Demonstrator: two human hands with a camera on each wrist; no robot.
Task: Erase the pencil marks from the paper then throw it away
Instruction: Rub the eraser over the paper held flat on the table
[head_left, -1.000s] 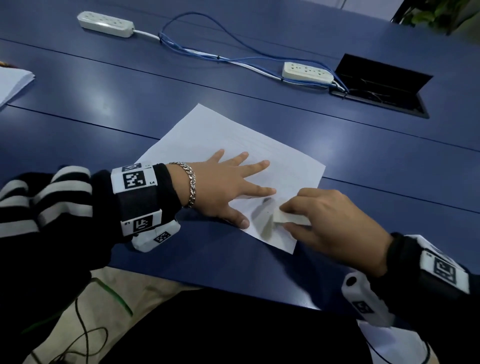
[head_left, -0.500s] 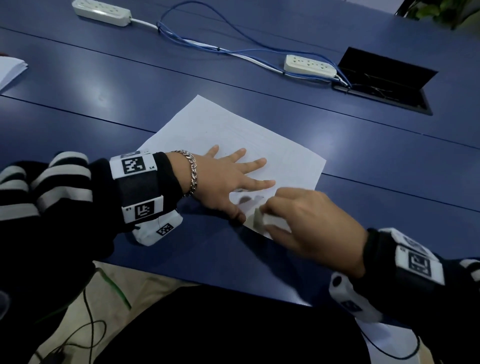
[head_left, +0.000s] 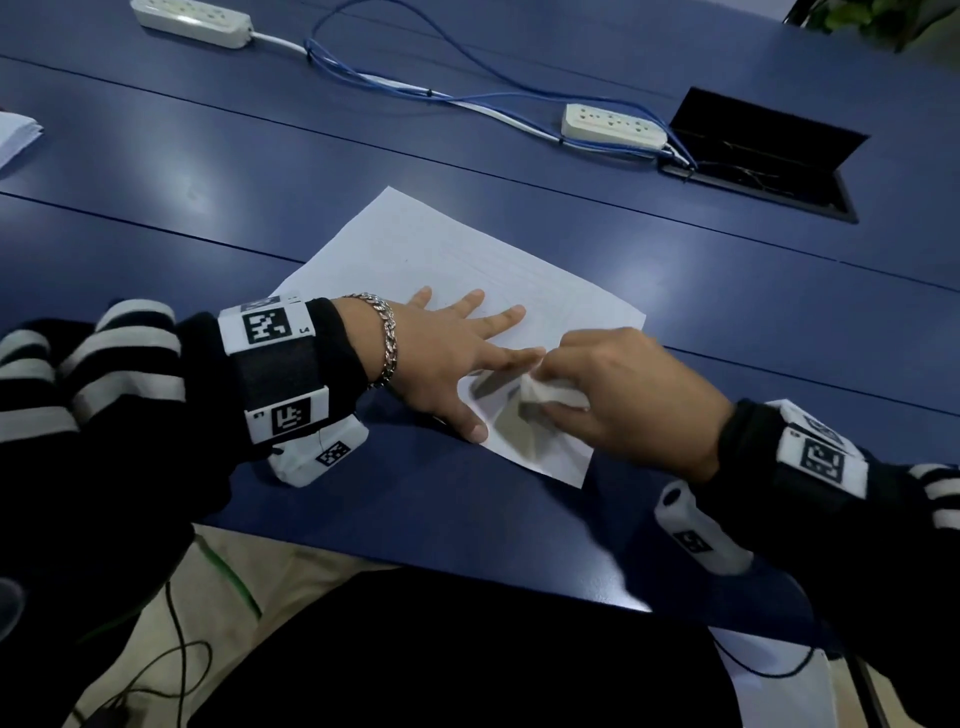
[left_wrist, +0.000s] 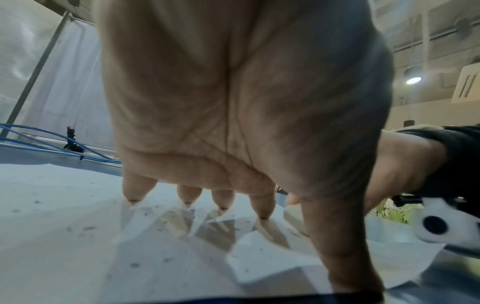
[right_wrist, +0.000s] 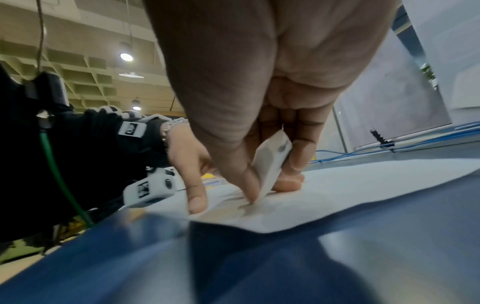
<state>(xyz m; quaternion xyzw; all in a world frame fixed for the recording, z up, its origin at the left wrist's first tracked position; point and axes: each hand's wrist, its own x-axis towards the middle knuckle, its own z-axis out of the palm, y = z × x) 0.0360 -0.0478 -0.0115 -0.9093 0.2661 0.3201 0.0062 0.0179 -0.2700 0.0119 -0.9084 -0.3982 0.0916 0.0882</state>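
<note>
Pinching eraser (head_left: 551, 397) on paper (head_left: 452, 260), R hand (head_left: 631, 397); L hand (head_left: 447, 358) flat, prob. pressing.

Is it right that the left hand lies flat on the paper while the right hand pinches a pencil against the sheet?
Not quite: the right hand pinches a white eraser, not a pencil, as the right wrist view shows. The left hand does lie flat on the paper.

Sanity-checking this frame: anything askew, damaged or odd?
Mostly normal. The paper lies skewed on the table, flat under the left hand. Dark crumbs dot it, apparently from the eraser pinched in the right hand.
</note>
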